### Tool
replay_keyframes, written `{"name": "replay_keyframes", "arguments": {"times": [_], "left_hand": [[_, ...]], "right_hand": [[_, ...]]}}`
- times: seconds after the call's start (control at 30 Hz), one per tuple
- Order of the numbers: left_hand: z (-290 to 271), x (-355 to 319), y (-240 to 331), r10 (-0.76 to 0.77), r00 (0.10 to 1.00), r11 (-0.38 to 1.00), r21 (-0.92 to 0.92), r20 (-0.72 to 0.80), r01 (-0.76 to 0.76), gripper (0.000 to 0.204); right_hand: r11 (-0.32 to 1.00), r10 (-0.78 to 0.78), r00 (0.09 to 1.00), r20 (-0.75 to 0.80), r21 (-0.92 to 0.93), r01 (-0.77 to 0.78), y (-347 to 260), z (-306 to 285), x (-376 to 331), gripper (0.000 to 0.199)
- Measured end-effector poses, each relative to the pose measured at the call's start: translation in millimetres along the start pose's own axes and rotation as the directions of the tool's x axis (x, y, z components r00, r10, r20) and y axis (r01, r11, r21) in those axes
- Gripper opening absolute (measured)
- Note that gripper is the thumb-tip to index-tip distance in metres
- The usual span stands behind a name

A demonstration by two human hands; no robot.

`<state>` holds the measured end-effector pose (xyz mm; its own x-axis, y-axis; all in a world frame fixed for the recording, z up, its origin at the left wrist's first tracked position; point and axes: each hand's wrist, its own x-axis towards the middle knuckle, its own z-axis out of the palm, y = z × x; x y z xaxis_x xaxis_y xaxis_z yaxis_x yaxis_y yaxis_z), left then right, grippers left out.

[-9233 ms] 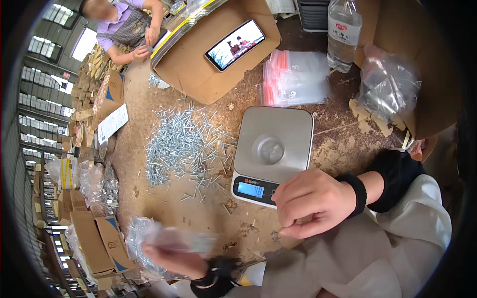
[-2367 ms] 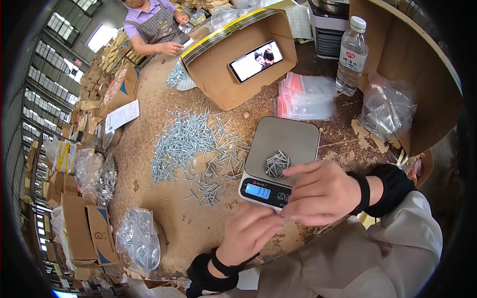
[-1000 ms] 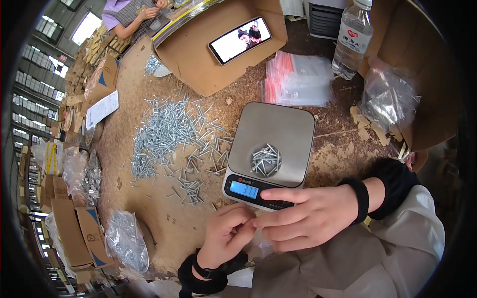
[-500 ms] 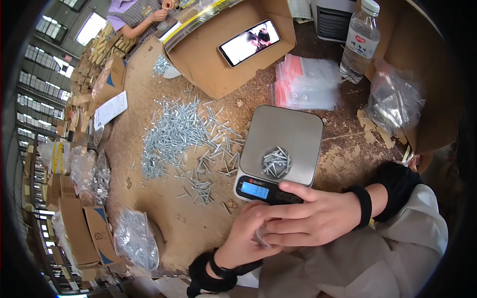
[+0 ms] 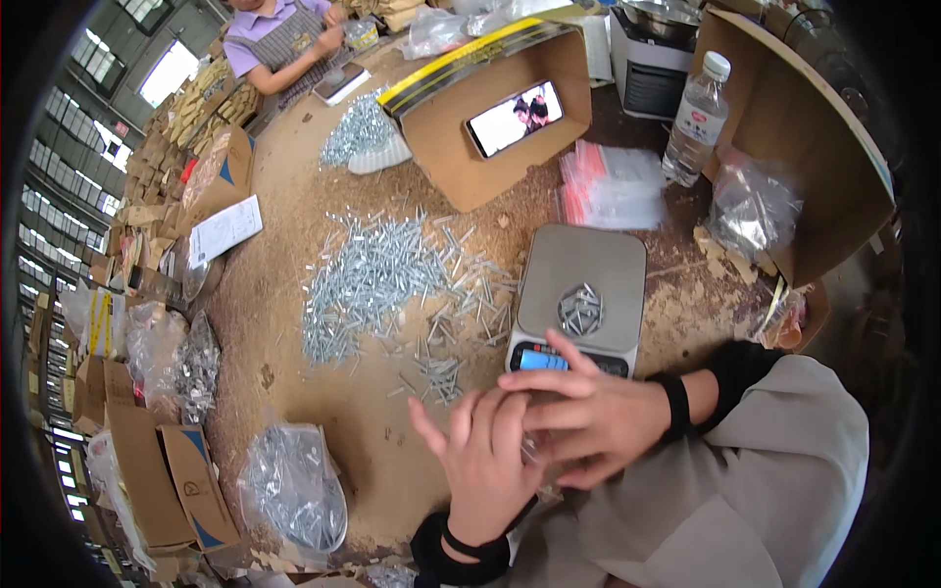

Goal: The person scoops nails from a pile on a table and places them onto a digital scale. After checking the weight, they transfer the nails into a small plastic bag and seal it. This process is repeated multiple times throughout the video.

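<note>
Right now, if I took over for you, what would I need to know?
Left hand and right hand are pressed together just below the scale; something small and clear seems pinched between them, too hidden to name.
A small heap of screws lies on the scale's plate.
The big loose screw pile is spread left of the scale.
Empty zip bags lie behind the scale; a filled bag of screws sits near left.
Done: one portion weighed. Left: it is not yet bagged.

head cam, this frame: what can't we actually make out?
- Head view: whatever sits between the left hand and right hand; the fingers cover it.
- Head view: scale display, partly behind the right fingers and too small to read.
- Head view: screw count on the scale; too small.
- Head view: phone picture; too small.
</note>
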<state>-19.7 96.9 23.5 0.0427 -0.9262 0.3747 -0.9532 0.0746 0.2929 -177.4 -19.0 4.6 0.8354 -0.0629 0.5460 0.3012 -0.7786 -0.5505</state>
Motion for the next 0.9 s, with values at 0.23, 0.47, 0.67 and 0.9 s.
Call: {"name": "replay_keyframes", "arguments": {"times": [0.23, 0.47, 0.67, 0.9], "left_hand": [[12.7, -9.9, -17.5, -0.08, 0.963, 0.869, -0.491, -0.259, -0.06, 0.027], [29.1, -14.7, -5.4, -0.042, 0.995, 0.723, -0.69, -0.087, -0.03, 0.031], [50.7, -6.0, -5.9, -0.137, 0.989, 0.728, -0.672, 0.054, 0.137, 0.031], [57.2, 10.8, 14.3, -0.29, 0.957, 0.739, -0.636, -0.004, 0.222, 0.032]], "right_hand": [[0.985, -0.002, 0.961, -0.277, -0.167, -0.046, 3.6, -37.7, -2.6, 0.049], [0.834, 0.454, 0.829, -0.327, -0.172, -0.525, 64.8, -44.2, -43.8, 0.101], [0.859, 0.447, 0.874, -0.192, -0.181, -0.479, 55.1, -38.3, -32.5, 0.101], [0.878, 0.472, 0.867, -0.16, 0.174, -0.446, 5.9, -46.5, -20.3, 0.088]]}}
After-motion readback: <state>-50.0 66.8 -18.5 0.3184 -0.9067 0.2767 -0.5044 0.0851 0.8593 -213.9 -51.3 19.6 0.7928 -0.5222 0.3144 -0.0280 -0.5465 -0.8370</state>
